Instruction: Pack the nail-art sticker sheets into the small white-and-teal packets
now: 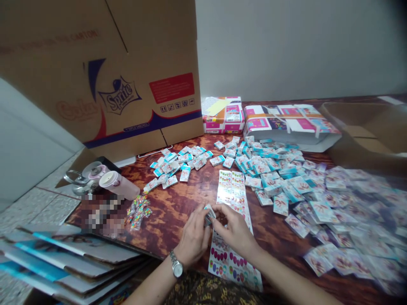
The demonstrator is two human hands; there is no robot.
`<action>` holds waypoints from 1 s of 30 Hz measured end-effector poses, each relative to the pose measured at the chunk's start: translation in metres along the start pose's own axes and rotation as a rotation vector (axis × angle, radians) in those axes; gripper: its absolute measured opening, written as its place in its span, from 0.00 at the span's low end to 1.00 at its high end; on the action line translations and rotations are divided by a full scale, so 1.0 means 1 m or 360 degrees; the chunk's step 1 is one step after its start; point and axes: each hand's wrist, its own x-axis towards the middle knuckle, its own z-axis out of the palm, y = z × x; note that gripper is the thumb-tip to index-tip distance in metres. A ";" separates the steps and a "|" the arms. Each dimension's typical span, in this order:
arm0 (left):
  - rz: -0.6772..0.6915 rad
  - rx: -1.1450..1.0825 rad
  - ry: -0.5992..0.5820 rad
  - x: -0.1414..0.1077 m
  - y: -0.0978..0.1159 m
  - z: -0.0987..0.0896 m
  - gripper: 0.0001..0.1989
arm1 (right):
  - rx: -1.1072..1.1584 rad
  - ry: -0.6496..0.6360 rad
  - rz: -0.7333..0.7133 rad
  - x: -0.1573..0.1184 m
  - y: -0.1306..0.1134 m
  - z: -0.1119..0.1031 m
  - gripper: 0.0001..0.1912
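Note:
Both my hands meet over the near middle of the table, closed around one small white and blue box point(209, 214). My left hand point(193, 234), with a watch at its wrist, grips the box from the left. The fingers of my right hand point(234, 230) pinch it from the other side and partly hide it. Beneath my right hand lies a long printed sheet with rows of colourful nail designs point(229, 192). Many similar small boxes point(263, 167) are heaped beyond and to the right, and a smaller pile point(178, 163) lies farther left.
A tall brown carton point(143, 55) stands at the back left. Wrapped packages point(286, 123) sit along the wall, beside an open carton point(365, 127). To the left are a pink bottle point(122, 186), small bags of colourful pieces point(138, 212) and stacked cardboard point(73, 258).

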 end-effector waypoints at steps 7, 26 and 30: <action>-0.0005 -0.0005 0.0009 -0.002 0.000 -0.004 0.21 | 0.0031 -0.0079 -0.0094 0.001 0.003 0.000 0.12; -0.0166 0.0053 0.0036 -0.006 0.004 0.001 0.21 | 0.0159 0.0104 0.0038 -0.001 0.000 0.011 0.09; -0.0198 0.0061 0.0075 -0.008 0.002 0.002 0.23 | 0.0024 0.0126 0.0005 -0.001 -0.001 0.012 0.07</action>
